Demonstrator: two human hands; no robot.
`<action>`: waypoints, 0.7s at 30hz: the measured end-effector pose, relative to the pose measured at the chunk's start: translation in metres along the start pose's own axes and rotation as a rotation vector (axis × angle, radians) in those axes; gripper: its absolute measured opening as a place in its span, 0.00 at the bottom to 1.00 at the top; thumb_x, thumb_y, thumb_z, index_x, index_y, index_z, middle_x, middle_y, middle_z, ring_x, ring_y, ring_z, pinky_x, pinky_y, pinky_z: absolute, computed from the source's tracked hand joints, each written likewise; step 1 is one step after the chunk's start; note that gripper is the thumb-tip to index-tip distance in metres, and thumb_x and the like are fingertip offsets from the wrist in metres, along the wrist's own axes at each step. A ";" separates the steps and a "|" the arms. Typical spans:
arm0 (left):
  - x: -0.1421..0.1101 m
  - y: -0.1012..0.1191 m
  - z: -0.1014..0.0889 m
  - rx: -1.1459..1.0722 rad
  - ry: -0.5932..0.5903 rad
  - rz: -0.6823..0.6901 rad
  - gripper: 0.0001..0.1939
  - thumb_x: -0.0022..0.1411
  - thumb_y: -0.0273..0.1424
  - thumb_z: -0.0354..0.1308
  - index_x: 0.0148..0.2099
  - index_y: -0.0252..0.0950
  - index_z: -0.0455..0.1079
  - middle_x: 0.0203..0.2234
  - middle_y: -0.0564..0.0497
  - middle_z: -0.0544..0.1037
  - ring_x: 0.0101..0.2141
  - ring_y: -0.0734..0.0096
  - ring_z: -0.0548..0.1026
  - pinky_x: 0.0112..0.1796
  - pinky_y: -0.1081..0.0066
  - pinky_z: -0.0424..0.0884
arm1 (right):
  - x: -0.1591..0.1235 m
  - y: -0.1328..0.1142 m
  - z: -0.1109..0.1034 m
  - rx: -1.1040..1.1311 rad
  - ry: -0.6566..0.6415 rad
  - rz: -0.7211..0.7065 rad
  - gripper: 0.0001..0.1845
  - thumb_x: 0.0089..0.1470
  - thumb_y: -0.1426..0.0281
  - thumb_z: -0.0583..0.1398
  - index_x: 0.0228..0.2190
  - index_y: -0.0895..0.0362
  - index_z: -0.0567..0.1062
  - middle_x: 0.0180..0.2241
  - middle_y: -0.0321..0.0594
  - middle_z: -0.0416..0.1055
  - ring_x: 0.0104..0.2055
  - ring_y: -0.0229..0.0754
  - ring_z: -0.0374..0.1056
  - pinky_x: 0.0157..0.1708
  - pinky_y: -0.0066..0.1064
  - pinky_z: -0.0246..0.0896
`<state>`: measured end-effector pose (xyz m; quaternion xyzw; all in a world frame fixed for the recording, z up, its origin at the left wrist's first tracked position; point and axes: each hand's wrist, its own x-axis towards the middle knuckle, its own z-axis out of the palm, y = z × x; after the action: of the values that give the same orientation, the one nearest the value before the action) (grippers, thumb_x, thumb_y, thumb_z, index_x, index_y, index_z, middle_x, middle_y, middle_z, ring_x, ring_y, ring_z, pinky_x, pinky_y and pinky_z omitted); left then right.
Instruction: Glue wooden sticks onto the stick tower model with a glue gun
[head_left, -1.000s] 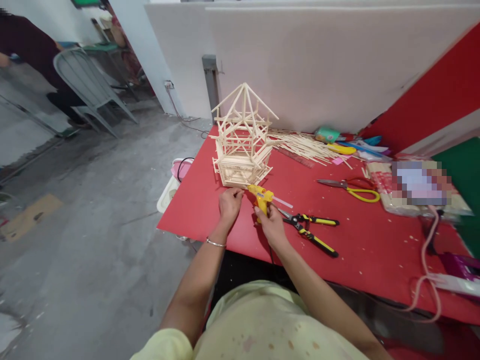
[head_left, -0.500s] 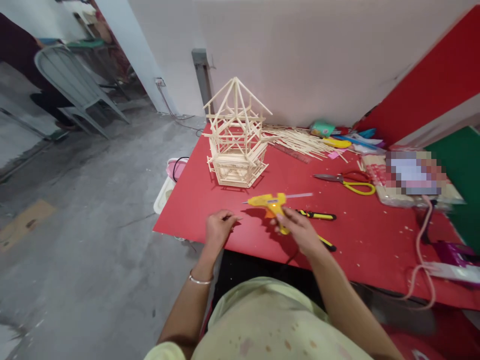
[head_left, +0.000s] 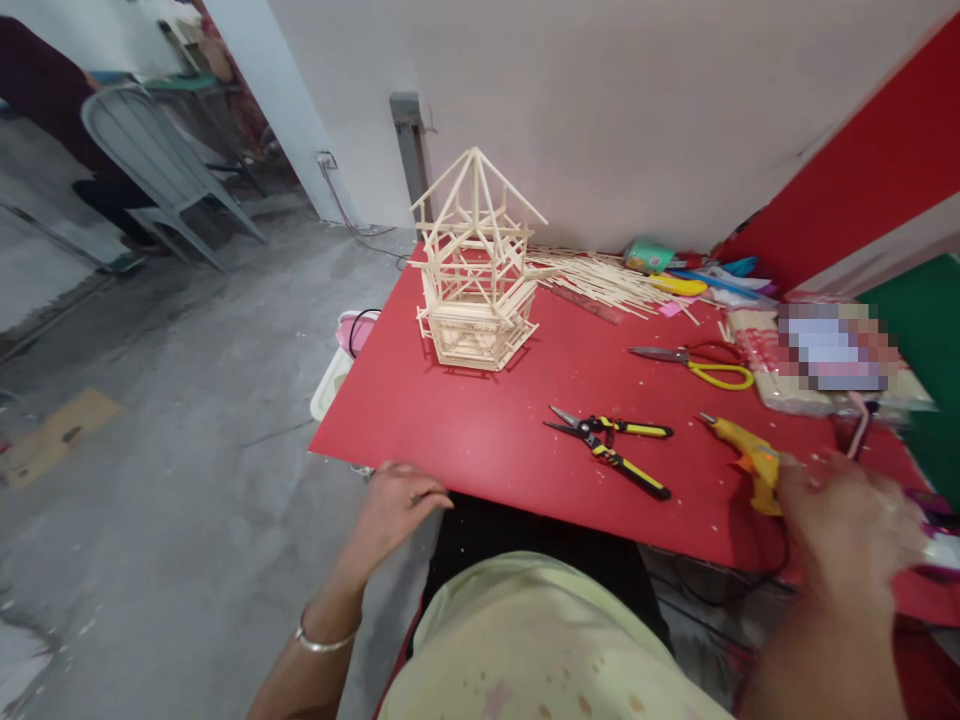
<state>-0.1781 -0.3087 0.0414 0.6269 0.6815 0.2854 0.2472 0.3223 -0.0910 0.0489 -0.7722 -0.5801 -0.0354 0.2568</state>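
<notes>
A small house frame of pale wooden sticks (head_left: 477,275) stands at the far left of the red table (head_left: 480,430). My right hand (head_left: 847,520), blurred by motion, is closed round the handle of a yellow glue gun (head_left: 742,455) low over the table's near right part, nozzle pointing left. My left hand (head_left: 397,505) rests at the table's near edge with fingers curled and nothing visible in them. Yellow-and-black snips (head_left: 611,455) lie between the two hands.
Yellow-handled scissors (head_left: 694,365), a heap of loose sticks (head_left: 607,285) and a wrapped bundle (head_left: 825,370) lie toward the back right. A pink cable (head_left: 855,435) runs at the right. A grey chair (head_left: 161,165) and a person stand far left on the concrete floor.
My right hand has carried the glue gun from beside the stick house across to the table's right side. My left hand has drawn back from the house to the near edge.
</notes>
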 end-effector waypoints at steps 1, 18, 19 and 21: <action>0.001 -0.002 -0.001 -0.023 0.059 0.034 0.08 0.66 0.38 0.62 0.39 0.45 0.82 0.36 0.50 0.84 0.38 0.63 0.80 0.43 0.63 0.74 | -0.007 -0.023 -0.001 -0.061 -0.007 -0.004 0.29 0.57 0.51 0.59 0.49 0.57 0.82 0.45 0.73 0.76 0.48 0.70 0.73 0.37 0.61 0.61; 0.112 -0.043 -0.019 0.047 0.564 0.023 0.10 0.67 0.35 0.59 0.45 0.41 0.79 0.48 0.46 0.81 0.50 0.58 0.78 0.54 0.58 0.73 | -0.200 -0.276 0.030 0.872 -1.525 -1.435 0.16 0.65 0.57 0.59 0.47 0.49 0.82 0.45 0.36 0.83 0.45 0.38 0.77 0.46 0.25 0.66; 0.118 -0.051 -0.021 0.014 0.575 0.003 0.11 0.66 0.35 0.59 0.48 0.41 0.79 0.50 0.45 0.80 0.49 0.58 0.78 0.53 0.58 0.74 | -0.191 -0.275 0.027 0.914 -1.471 -1.290 0.15 0.65 0.58 0.60 0.45 0.50 0.82 0.43 0.36 0.83 0.42 0.38 0.77 0.43 0.24 0.66; 0.134 -0.066 -0.022 -0.048 0.598 -0.023 0.15 0.65 0.34 0.60 0.53 0.39 0.76 0.52 0.43 0.78 0.47 0.59 0.78 0.52 0.58 0.74 | -0.168 -0.274 0.029 0.930 -1.202 -0.874 0.16 0.64 0.58 0.60 0.37 0.55 0.83 0.35 0.38 0.82 0.35 0.39 0.76 0.36 0.26 0.66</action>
<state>-0.2525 -0.1804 0.0142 0.5013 0.7242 0.4704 0.0536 0.0102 -0.1728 0.0621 -0.1858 -0.8168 0.5222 0.1601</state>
